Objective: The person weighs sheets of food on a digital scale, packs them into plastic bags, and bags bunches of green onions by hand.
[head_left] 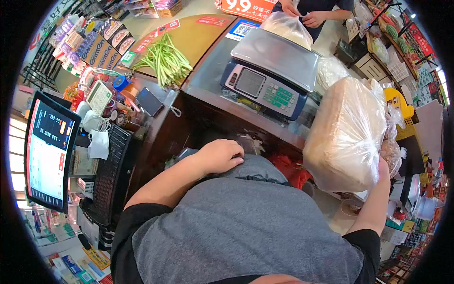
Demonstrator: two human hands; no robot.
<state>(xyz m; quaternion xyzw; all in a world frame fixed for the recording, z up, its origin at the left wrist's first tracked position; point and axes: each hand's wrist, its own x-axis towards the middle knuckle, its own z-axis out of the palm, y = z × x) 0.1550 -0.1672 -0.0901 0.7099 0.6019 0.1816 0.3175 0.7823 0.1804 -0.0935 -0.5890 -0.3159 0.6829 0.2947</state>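
Note:
My left hand [221,155] rests on the front of my grey shirt, fingers loosely curled and partly turned away from view. At the right, my right hand [383,166] is at the lower right side of a large clear plastic bag [347,135] with a pale, blocky content; most of its fingers are hidden behind the bag. The bag sits right of a digital scale [279,71] with a bare metal pan. Beside it are smaller clear bags [391,146]. Green vegetable stalks [165,61] lie on the counter [201,42] left of the scale.
Across the counter, another person's hands [302,16] are at a clear bag [287,29]. To the left are a monitor [49,151], a keyboard [111,173], a phone [149,102] and a calculator [99,98]. A yellow basket [399,103] stands at the right.

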